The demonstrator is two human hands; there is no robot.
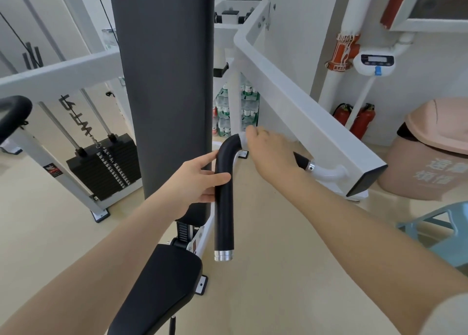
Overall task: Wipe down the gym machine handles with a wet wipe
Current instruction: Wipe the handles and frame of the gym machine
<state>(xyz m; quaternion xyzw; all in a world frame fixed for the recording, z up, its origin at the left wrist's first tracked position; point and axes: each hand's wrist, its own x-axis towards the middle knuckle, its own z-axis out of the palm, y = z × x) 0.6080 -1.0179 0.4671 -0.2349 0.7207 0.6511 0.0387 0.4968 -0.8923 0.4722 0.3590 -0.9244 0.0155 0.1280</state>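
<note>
Handles come first: we see a black padded handle (223, 195), a bent tube with a silver cap at its lower end, running straight down from its curve and carried on the white frame (298, 106) of the gym machine. Our left hand (200, 180) holds its straight part, thumb across the front and fingers curled behind, a little below the bend. Just above that grip, at the top of the bend where the black padding meets the white tube, our right hand (268, 152) pinches a white wet wipe (242, 140) against the handle. Only a small bunched patch of the wipe shows past the fingers; the rest is covered by the hand. A second black handle (301, 160) pokes out from under our right wrist, and we see only its short end with a silver collar. We count two handles here, one wipe and two hands. To the left of the grip stands a tall grey back pad (164, 93), with a black seat (154, 289) below it, cut off by the lower edge. Farther left sits one black weight stack (103, 164). Right of the grip we make out two red fire extinguishers (354, 119), partly hidden by a white pipe, one pink bin (430, 152) and a blue stool (445, 230), both cut off at the edge.
</note>
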